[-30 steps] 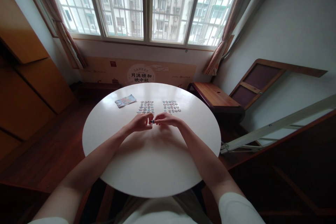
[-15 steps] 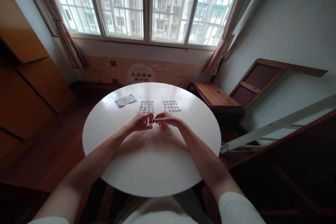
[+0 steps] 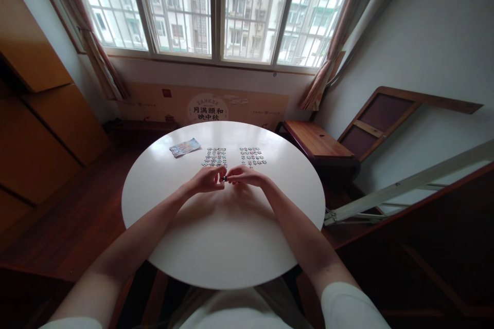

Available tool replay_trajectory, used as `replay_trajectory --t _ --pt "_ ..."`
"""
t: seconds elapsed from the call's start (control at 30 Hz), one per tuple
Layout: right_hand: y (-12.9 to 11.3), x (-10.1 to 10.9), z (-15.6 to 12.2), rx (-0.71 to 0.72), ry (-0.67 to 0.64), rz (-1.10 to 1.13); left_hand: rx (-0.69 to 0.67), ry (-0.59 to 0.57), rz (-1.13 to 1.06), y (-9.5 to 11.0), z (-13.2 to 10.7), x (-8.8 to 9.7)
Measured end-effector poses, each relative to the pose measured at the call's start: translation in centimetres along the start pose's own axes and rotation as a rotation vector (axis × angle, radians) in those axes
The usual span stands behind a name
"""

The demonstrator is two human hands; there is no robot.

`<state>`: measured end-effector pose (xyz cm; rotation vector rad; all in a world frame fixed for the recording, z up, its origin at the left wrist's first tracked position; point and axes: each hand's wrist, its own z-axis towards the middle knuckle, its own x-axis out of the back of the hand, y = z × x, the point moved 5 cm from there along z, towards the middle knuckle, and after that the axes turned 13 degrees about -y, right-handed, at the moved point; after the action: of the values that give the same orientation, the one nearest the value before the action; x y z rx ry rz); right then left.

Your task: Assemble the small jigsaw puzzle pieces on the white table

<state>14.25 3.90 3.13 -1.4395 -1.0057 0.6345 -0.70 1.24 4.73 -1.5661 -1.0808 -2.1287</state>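
My left hand (image 3: pixel 207 179) and right hand (image 3: pixel 245 175) pinch a small dark piece (image 3: pixel 224 179) between them — two-handed adjusting, I judge — calling next for steady, light pressure.

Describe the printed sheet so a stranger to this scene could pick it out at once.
Find the round white table in front of the window. On its far left part, left of both clusters of small pieces, lies the printed sheet. It is one bluish rectangle, far larger than any piece.
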Motion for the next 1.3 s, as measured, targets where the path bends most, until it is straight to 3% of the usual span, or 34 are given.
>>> replay_trajectory --t 0.63,1.3 --pt "-0.1 -0.1 0.0 -0.024 0.005 -0.007 -0.007 -0.026 -0.013 0.2 -0.1 0.2" --pt "0.9 0.6 0.0 -0.018 0.031 0.04 0.029 0.054 -0.003 -0.7 -0.2 0.8"
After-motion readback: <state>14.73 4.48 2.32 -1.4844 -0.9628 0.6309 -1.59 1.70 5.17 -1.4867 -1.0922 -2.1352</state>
